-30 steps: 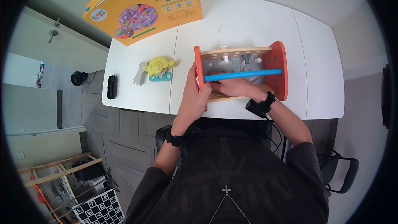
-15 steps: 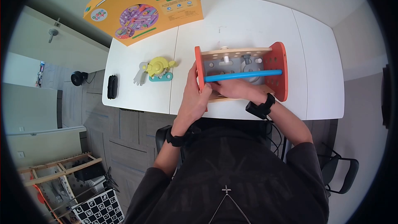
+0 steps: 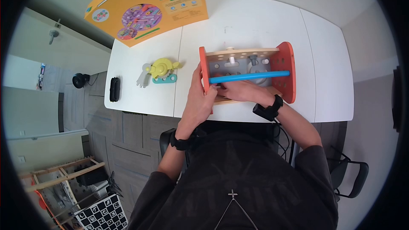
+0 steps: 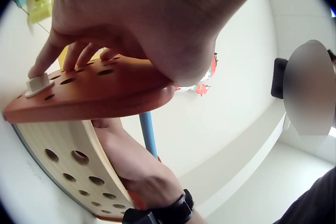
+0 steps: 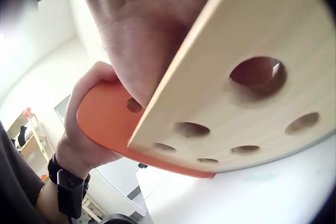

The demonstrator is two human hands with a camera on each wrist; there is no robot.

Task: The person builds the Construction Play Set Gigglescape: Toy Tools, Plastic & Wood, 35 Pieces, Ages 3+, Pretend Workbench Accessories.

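Note:
A wooden toy toolbox [image 3: 286, 66] with orange end panels, pale perforated sides and a blue handle bar [image 3: 255, 76] stands on the table. My left hand [image 3: 199, 102] grips its left end panel [image 4: 121, 95], fingers spread over the outer face and thumb at the edge. In the left wrist view, one fingertip presses the white bolt head [image 4: 38, 84] on that panel. My right hand [image 3: 243, 90] reaches inside, under the bar, towards the same panel. Its fingers are hidden there, and I cannot tell what they hold. A white bolt [image 3: 232, 60] and a grey bolt [image 3: 253, 60] stick through the far side.
Left of the toolbox on the white table [image 3: 328, 59] lie a yellow-green toy piece [image 3: 162, 68], a grey toy piece [image 3: 143, 79] and a teal strip [image 3: 166, 79] with holes. A black case [image 3: 115, 89] rests near the left edge. An orange box [image 3: 147, 10] stands behind.
The right hand's fingers have shifted slightly inside the toolbox. The left hand keeps its hold on the end panel, and the toolbox stays in place.

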